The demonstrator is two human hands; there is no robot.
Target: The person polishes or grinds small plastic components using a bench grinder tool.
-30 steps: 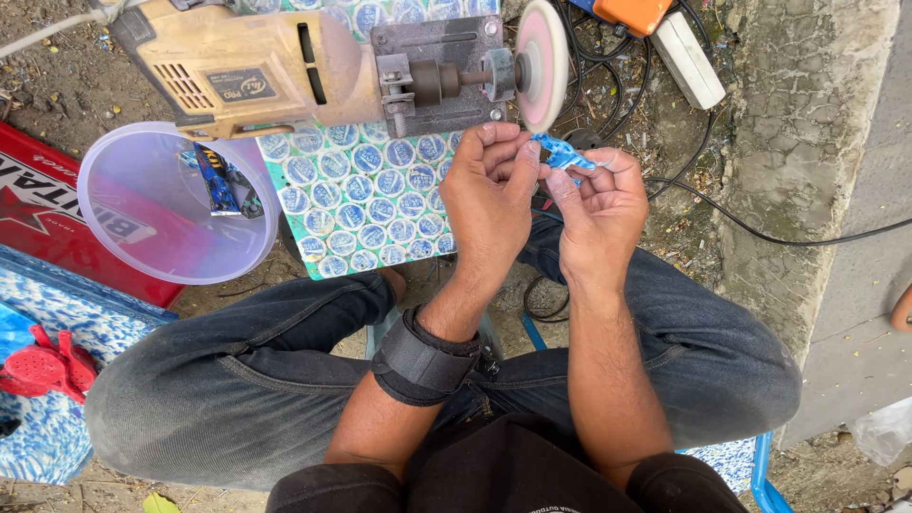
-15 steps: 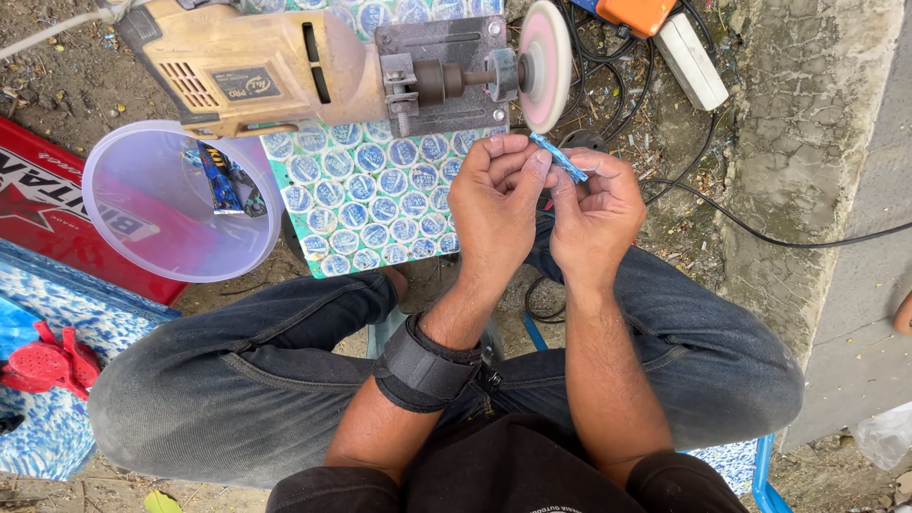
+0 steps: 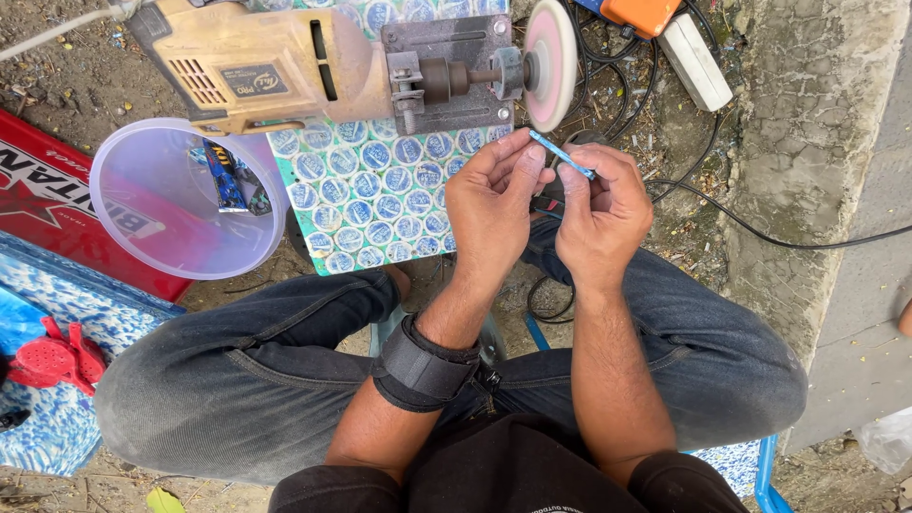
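Red plastic, a small ribbed piece (image 3: 52, 359), lies at the far left on a blue-and-white patterned cloth (image 3: 38, 418), with a red printed board (image 3: 57, 204) above it on the dirt. Next comes a clear, round plastic tub (image 3: 185, 199), tilted toward the camera, with small dark packets (image 3: 228, 176) inside. Just above it sits a tan electric motor (image 3: 261, 62) bolted to a grey metal bracket (image 3: 446, 66); its shaft carries a pale pink grinding disc (image 3: 553, 62), seen edge-on. Under the motor lies a board covered in blue-and-white round caps (image 3: 380, 199).

Below the disc, the left hand (image 3: 494, 204), a black band (image 3: 423, 366) on its wrist, curls with thumb and fingertips pinching the near end of a thin, light-blue strip (image 3: 562, 154). The right hand (image 3: 603, 214) is bunched just beside it, its fingertips closed on the strip's other end. The strip slants between both hands, near the disc's lower rim but apart from it. Dark grey jeans (image 3: 247, 380) cover the crossed legs beneath.

Farther right, black cables (image 3: 760, 233) trail over the ground beside a white power strip (image 3: 698, 62) and an orange casing (image 3: 646, 14), with a rough concrete kerb (image 3: 817, 161) at the far side.
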